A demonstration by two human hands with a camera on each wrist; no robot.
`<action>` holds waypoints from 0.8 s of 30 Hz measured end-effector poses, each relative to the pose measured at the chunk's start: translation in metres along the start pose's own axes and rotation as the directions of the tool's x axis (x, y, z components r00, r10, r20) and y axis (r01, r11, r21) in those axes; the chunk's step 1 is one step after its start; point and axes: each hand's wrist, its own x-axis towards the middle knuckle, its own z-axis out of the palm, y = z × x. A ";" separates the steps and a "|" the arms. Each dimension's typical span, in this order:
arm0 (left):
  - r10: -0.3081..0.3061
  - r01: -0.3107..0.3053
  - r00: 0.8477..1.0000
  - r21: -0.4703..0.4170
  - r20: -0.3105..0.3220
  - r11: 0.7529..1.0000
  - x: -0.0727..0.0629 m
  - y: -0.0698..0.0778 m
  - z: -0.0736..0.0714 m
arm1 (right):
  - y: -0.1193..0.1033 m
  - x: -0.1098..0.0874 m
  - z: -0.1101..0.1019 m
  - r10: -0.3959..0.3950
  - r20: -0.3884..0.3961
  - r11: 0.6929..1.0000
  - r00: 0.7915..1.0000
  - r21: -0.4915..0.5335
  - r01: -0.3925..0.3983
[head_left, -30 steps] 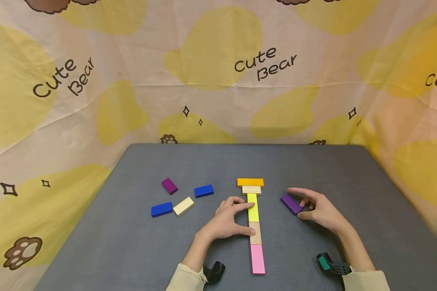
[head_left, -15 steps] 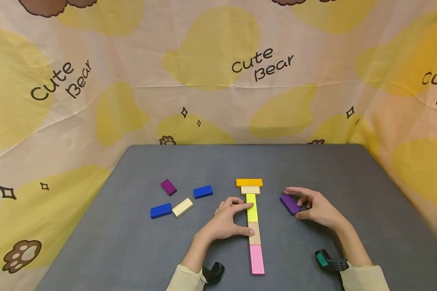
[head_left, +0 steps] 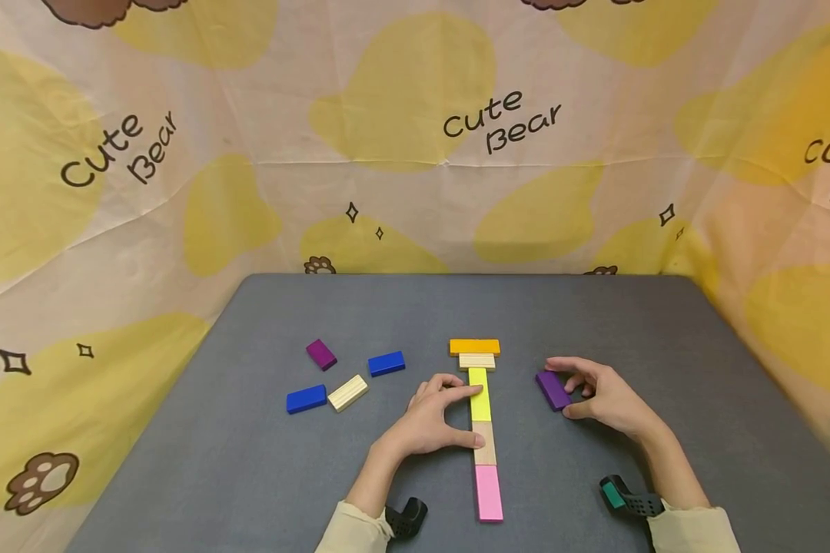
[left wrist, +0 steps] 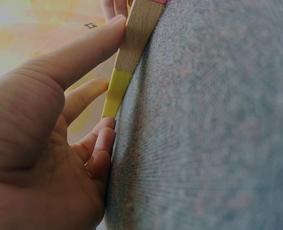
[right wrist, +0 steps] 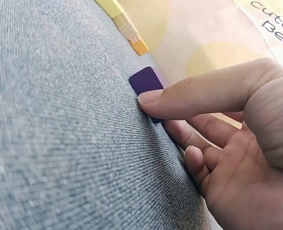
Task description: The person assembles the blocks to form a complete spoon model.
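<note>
A row of blocks runs down the table in the head view: orange (head_left: 475,347), pale ridged wood (head_left: 477,361), yellow (head_left: 479,403), plain wood (head_left: 484,449) and pink (head_left: 489,495). My left hand (head_left: 429,418) lies over its left side, index fingertip on the yellow block and thumb on the plain wood one, fingers extended. Right of the row, my right hand (head_left: 609,399) holds a purple block (head_left: 552,390) by its near end. In the right wrist view the thumb presses the face of this purple block (right wrist: 146,81); the fingers behind it are partly hidden.
Left of the row lie two blue blocks, one nearer (head_left: 307,399) and one farther (head_left: 386,363), a pale ridged block (head_left: 349,393) and a magenta block (head_left: 321,354). The grey table (head_left: 214,461) ends at a patterned cloth (head_left: 401,207) behind it.
The purple block has turned slightly under my right hand, its far end now pointing more away from me. My left hand and the row stay put.
</note>
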 end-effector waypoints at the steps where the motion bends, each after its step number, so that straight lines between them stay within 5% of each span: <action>1: 0.001 -0.001 1.000 -0.001 -0.004 1.000 0.000 0.000 0.000 | 0.000 0.000 0.000 -0.003 0.000 1.000 1.000 -0.006 0.003; 16: -0.005 0.005 1.000 0.001 0.000 1.000 -0.001 0.000 0.000 | -0.001 -0.001 0.001 0.047 -0.018 0.999 0.999 0.015 -0.047; 24: -0.012 0.012 1.000 0.005 0.000 1.000 0.000 0.001 -0.001 | -0.017 0.004 0.004 0.175 -0.087 0.962 0.981 0.227 -0.152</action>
